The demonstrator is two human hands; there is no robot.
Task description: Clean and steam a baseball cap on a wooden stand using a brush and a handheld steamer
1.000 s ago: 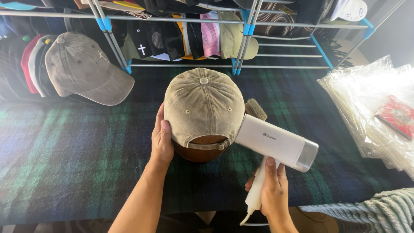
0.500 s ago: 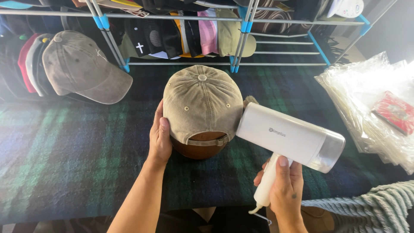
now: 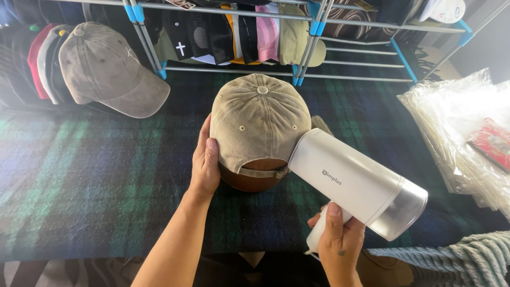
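A washed tan cap (image 3: 258,119) sits on a rounded brown form (image 3: 249,179) in the middle of a dark green plaid cloth. My left hand (image 3: 205,159) rests flat against the cap's left side, fingers together on the fabric. My right hand (image 3: 336,242) grips the handle of a white handheld steamer (image 3: 355,182). The steamer's head presses against the cap's right rear, near the back strap. Its clear water tank points toward the lower right.
A metal rack (image 3: 223,10) with blue joints holds several caps along the back. Another tan cap (image 3: 109,74) lies at the left with a stack of caps behind it. Clear plastic bags (image 3: 462,122) and a red packet (image 3: 491,141) lie at the right. The plaid cloth (image 3: 90,180) covers the table.
The steamer has swung up and in, its head now against the cap's right rear. My left hand stays on the cap's left side.
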